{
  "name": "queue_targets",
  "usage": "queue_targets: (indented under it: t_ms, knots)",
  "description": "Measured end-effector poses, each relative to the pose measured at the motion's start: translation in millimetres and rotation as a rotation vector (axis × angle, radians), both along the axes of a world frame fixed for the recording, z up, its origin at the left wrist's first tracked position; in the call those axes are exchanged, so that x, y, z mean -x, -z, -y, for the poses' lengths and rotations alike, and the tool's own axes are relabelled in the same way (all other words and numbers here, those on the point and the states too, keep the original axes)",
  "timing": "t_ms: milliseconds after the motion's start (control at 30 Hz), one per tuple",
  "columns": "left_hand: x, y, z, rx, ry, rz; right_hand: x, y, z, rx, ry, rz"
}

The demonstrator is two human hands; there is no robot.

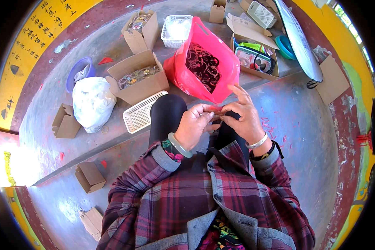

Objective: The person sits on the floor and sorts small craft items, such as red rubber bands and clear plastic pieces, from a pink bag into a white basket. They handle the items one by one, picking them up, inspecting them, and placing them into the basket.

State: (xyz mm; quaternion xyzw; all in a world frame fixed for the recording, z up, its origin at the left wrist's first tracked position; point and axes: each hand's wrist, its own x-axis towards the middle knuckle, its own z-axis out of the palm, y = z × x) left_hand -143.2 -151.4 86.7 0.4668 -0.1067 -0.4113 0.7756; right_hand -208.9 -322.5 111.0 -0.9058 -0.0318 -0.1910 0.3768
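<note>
In front of my body, over my lap, my left hand (pixel 194 126) and my right hand (pixel 243 121) meet fingertip to fingertip. Both are closed in a pinch on something small that I cannot make out. A bit of red (pixel 215 108) shows between the fingers; whether it is a piece in my grip is unclear. My right hand's upper fingers are raised near the lower edge of a bright pink-red bag (pixel 229 54). The bag gapes and holds many dark and pinkish looped bands (pixel 203 66), like hair ties.
Left of the bag are a cardboard box (pixel 143 93) of small wrapped pieces, a cream basket (pixel 131 121), a stuffed white bag (pixel 93 104) and a purple basin (pixel 74 68). At right stand an open carton (pixel 233 27) and a leaning round board (pixel 300 41). Red scraps (pixel 268 125) litter the floor.
</note>
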Motion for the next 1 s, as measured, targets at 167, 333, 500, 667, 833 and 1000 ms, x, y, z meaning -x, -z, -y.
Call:
queue_targets:
  t_ms: [167, 333, 500, 667, 833, 1000]
  knots:
    - [2.1, 3.7, 1.8, 0.009, 0.018, 0.007, -0.7, 1.0, 4.7, -0.005, -0.066, -0.095]
    - [4.6, 5.9, 2.9, -0.026, 0.014, 0.017, -1.2, 2.2, 8.1, -0.087, -0.159, -0.17]
    - [5.1, 12.5, 3.9, -0.011, 0.03, -0.004, -0.4, -1.7, 13.5, 0.025, -0.246, -0.196]
    - [3.8, 16.5, 4.4, 0.066, 0.016, -0.057, -0.2, -0.8, 10.8, 0.067, -0.164, -0.139]
    - [-2.8, 8.4, 1.5, 0.119, -0.033, -0.11, 0.4, 10.3, -3.1, -0.149, 0.049, -0.1]
    - [-2.9, 9.2, 0.1, 0.162, -0.054, -0.151, -3.3, 16.5, -5.7, -0.449, 0.092, -0.153]
